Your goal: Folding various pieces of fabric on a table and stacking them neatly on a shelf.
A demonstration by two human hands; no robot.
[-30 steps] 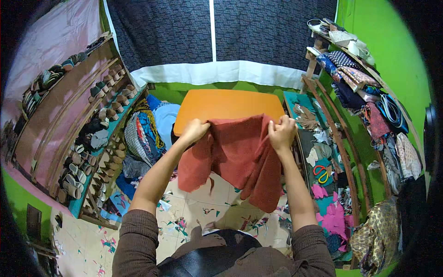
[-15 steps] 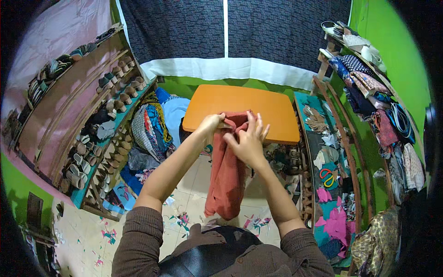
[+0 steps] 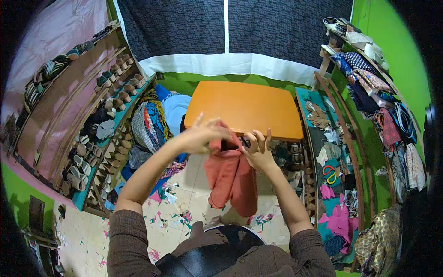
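A pair of small rust-red trousers (image 3: 230, 180) hangs in front of me, its two legs dangling above the tiled floor. The dark waist opening faces up between my hands. My left hand (image 3: 203, 137) grips the left side of the waistband, its fingers slightly smeared by motion. On the opposite side, my right hand (image 3: 259, 151) pinches the waistband edge, with some fingers raised off the cloth. Just beyond both hands stands an orange table (image 3: 244, 106).
Racks of shoe forms and sandals (image 3: 117, 104) line the left, beside piled fabrics (image 3: 152, 122). On the right, a shelf holds red-and-yellow scissors (image 3: 329, 174), gloves (image 3: 317, 115) and pink scraps (image 3: 339, 221). Folded cloths (image 3: 364, 78) sit higher. Scraps litter the floor (image 3: 194, 184).
My hands have moved apart and slightly lower, spreading the waistband so its opening shows. The trouser legs have separated and swung a little to the right.
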